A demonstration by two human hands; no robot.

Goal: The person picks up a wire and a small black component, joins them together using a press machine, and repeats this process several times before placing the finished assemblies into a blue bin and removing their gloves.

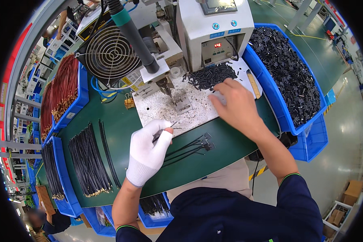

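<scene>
My left hand (149, 147), in a white glove, pinches a thin black wire (169, 126) whose bare tip points up toward the worn white work plate (165, 109). My right hand (234, 105), bare, reaches over the plate with fingers spread beside a heap of small black sleeves (209, 76); whether it holds one I cannot tell. A few finished black wires with black end pieces (191, 146) lie on the green bench just right of my left hand. The pressing head of a small machine (165, 82) hangs over the plate.
A bundle of black wires (88, 161) lies left on the bench (121, 121). Blue bins hold black parts (288, 68) at right, red wires (64, 86) and more black wires (52, 169) at left. A fan (109, 54) and white control box (215, 30) stand behind.
</scene>
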